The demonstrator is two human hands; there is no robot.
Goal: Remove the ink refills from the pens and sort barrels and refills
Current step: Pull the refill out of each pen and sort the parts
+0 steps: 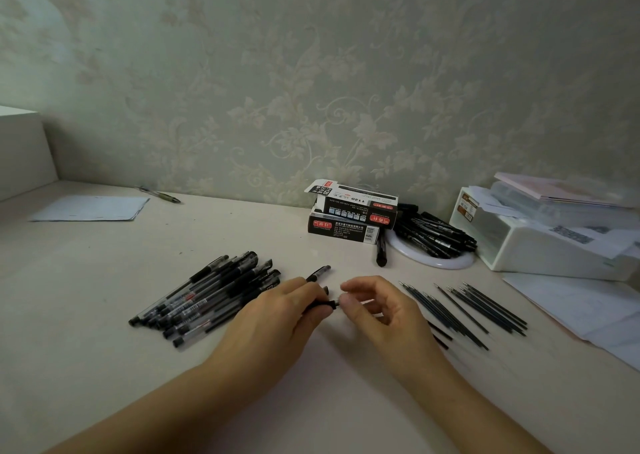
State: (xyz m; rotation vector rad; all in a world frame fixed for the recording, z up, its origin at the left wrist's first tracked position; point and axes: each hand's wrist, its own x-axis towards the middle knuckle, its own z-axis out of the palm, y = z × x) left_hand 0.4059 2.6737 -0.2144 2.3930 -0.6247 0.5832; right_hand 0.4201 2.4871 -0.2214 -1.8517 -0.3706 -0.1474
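While the left hand (277, 318) grips a black plastic pen barrel (320, 304), the right hand (375, 306) pinches its tip end; bundled clear-and-black pens (211, 294) lie left, thin dark refills (464, 306) right.

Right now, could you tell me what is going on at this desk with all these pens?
A person is taking gel pens apart. The left hand grips a black pen barrel, while the right hand pinches at its end, apparently unscrewing the tip or drawing out the refill. A pile of pens lies to the left, and loose ink refills are laid in a row to the right. Stacked pen boxes and a heap of black markers sit by the wall.
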